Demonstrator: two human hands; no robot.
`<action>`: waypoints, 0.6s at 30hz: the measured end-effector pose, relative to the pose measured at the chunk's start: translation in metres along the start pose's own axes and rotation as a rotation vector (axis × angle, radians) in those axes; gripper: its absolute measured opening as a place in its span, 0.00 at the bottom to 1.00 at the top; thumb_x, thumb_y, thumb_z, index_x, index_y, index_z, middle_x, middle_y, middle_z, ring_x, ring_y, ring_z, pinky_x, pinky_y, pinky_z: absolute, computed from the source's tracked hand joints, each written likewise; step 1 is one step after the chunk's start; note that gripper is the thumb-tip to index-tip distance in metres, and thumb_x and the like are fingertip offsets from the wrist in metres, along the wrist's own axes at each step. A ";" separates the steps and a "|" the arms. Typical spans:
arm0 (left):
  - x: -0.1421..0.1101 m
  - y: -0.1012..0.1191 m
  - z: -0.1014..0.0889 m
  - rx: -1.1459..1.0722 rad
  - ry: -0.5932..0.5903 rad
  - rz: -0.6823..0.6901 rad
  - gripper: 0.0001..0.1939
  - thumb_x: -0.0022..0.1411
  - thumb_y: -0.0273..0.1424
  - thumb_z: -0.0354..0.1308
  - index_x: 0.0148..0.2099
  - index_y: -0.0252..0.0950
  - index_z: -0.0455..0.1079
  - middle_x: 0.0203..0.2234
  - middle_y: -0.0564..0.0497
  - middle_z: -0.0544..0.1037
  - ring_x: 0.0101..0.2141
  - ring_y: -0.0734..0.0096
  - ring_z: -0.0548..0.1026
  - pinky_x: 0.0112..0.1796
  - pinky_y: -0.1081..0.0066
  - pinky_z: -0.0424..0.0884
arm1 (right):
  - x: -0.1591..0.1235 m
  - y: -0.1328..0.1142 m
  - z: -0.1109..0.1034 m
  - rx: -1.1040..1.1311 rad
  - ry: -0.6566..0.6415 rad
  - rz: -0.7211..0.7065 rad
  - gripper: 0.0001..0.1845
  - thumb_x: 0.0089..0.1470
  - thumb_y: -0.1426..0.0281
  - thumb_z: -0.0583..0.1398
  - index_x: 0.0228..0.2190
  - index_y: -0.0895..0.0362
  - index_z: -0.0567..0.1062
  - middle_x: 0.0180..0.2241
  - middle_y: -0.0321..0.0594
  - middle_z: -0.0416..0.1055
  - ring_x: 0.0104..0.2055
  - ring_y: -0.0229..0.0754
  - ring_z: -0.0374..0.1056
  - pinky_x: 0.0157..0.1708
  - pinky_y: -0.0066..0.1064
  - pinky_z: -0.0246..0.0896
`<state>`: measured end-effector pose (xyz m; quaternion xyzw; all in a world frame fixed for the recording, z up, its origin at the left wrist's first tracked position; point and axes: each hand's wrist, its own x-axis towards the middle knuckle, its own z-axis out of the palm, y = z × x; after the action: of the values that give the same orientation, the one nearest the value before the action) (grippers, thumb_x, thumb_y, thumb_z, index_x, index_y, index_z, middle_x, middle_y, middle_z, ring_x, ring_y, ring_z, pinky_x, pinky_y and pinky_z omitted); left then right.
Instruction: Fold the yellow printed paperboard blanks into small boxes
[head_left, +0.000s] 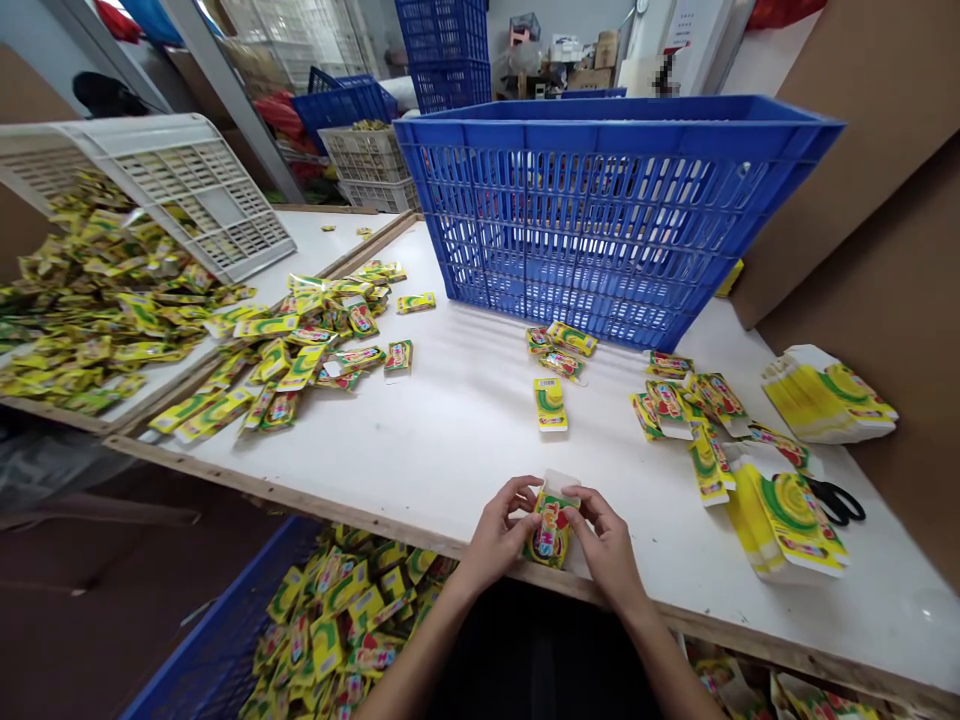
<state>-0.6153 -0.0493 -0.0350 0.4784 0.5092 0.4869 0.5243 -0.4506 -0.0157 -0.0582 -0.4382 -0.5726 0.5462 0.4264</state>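
At the table's front edge, my left hand (504,532) and my right hand (602,540) hold a small yellow-green printed carton (551,535) between them. Its white top flap (561,482) stands up, away from me. The fingers of both hands are closed on its sides, left and right. Just beyond lies a single yellow carton (550,404), flat on the white table (465,430). Farther back, a few similar cartons (562,364) rest near the blue crate. To the right of my hands are scattered small cartons (667,400) and stacks of flat cartons (787,510).
A large blue crate (555,215) stands at the back of the table. Leftward are a heap of cartons (300,340) and a tipped white basket (214,195) spilling more. Black scissors (840,502) lie at right. Below the left front edge, a blue bin (217,630) holds many cartons.
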 end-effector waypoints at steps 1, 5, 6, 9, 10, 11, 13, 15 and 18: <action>0.000 0.001 -0.001 0.009 -0.005 0.002 0.20 0.60 0.31 0.58 0.54 0.41 0.64 0.35 0.52 0.67 0.37 0.69 0.70 0.34 0.73 0.72 | 0.000 0.000 0.000 0.012 -0.002 0.005 0.16 0.56 0.59 0.60 0.43 0.55 0.73 0.43 0.44 0.75 0.44 0.48 0.71 0.45 0.38 0.67; 0.000 0.006 -0.005 0.083 -0.045 0.011 0.17 0.61 0.30 0.57 0.53 0.41 0.67 0.37 0.49 0.69 0.38 0.68 0.70 0.35 0.73 0.71 | -0.001 0.000 -0.002 0.044 -0.008 0.018 0.17 0.56 0.60 0.60 0.45 0.54 0.71 0.40 0.42 0.76 0.41 0.46 0.72 0.43 0.36 0.67; 0.000 0.007 -0.006 0.110 -0.057 0.012 0.15 0.60 0.30 0.57 0.50 0.39 0.70 0.38 0.48 0.69 0.39 0.68 0.70 0.35 0.73 0.71 | 0.000 -0.002 -0.002 0.023 -0.023 0.016 0.15 0.56 0.60 0.60 0.42 0.54 0.72 0.38 0.42 0.76 0.41 0.46 0.72 0.42 0.36 0.67; 0.004 0.010 -0.005 0.150 -0.057 0.035 0.09 0.60 0.31 0.58 0.43 0.37 0.73 0.40 0.46 0.70 0.41 0.65 0.71 0.37 0.71 0.72 | 0.003 -0.006 -0.003 -0.062 -0.069 -0.038 0.13 0.58 0.60 0.58 0.33 0.55 0.76 0.35 0.42 0.76 0.39 0.46 0.71 0.41 0.35 0.67; 0.006 0.010 -0.004 0.143 -0.043 0.054 0.08 0.61 0.31 0.57 0.42 0.36 0.73 0.41 0.45 0.70 0.43 0.64 0.71 0.40 0.69 0.73 | 0.004 -0.007 -0.003 -0.081 -0.073 -0.069 0.13 0.58 0.60 0.58 0.32 0.56 0.77 0.35 0.42 0.76 0.40 0.46 0.71 0.42 0.35 0.66; 0.007 0.009 -0.002 0.122 -0.027 0.075 0.07 0.61 0.30 0.57 0.41 0.36 0.73 0.41 0.45 0.71 0.45 0.63 0.71 0.43 0.67 0.72 | 0.005 -0.008 -0.003 -0.092 -0.058 -0.097 0.13 0.58 0.61 0.58 0.32 0.56 0.78 0.36 0.43 0.76 0.41 0.46 0.71 0.43 0.36 0.66; 0.011 0.006 0.001 0.039 0.002 0.107 0.07 0.61 0.30 0.58 0.43 0.37 0.72 0.42 0.46 0.72 0.45 0.63 0.72 0.46 0.65 0.71 | 0.006 -0.007 -0.002 -0.086 0.019 -0.119 0.12 0.58 0.62 0.58 0.37 0.55 0.77 0.38 0.43 0.75 0.42 0.46 0.71 0.44 0.36 0.66; 0.013 0.003 0.004 -0.046 0.020 0.113 0.13 0.60 0.29 0.59 0.48 0.38 0.68 0.40 0.47 0.74 0.43 0.65 0.74 0.46 0.64 0.71 | 0.005 -0.004 0.000 -0.061 0.099 -0.100 0.15 0.58 0.63 0.59 0.45 0.54 0.74 0.39 0.43 0.76 0.42 0.45 0.72 0.43 0.36 0.67; 0.013 0.004 0.006 -0.011 0.035 0.113 0.12 0.60 0.28 0.58 0.48 0.37 0.68 0.39 0.47 0.75 0.41 0.65 0.75 0.45 0.65 0.70 | 0.004 -0.003 0.001 -0.084 0.086 -0.121 0.12 0.58 0.63 0.59 0.42 0.54 0.76 0.40 0.42 0.76 0.44 0.45 0.72 0.45 0.37 0.67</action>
<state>-0.6095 -0.0361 -0.0320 0.4948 0.4877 0.5270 0.4895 -0.4524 -0.0122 -0.0554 -0.4434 -0.6018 0.4753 0.4641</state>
